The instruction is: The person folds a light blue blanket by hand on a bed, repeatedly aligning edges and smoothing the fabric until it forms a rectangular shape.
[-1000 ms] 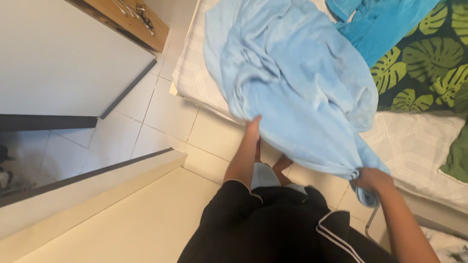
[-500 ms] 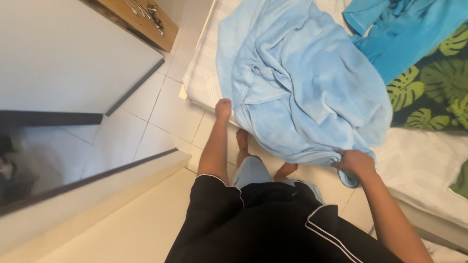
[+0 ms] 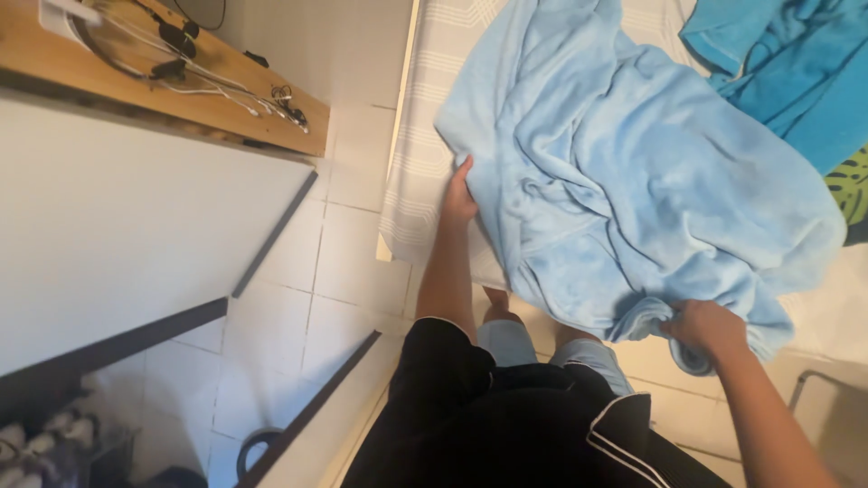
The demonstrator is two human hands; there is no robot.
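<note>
Right hand nearest camera, fingers closed on bunched lower edge of light blue blanket. Left hand further out, gripping blanket's left edge (fingers tucked under fabric, thumb on top). Blanket lies crumpled across bed, lower part hanging over mattress edge. Beyond it, darker blue cloth at top right. Wooden shelf with cables far left.

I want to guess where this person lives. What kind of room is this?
Most likely a bedroom. A bed with a pale striped sheet holds a light blue blanket, and a wooden shelf with cables stands over the white tiled floor.
</note>
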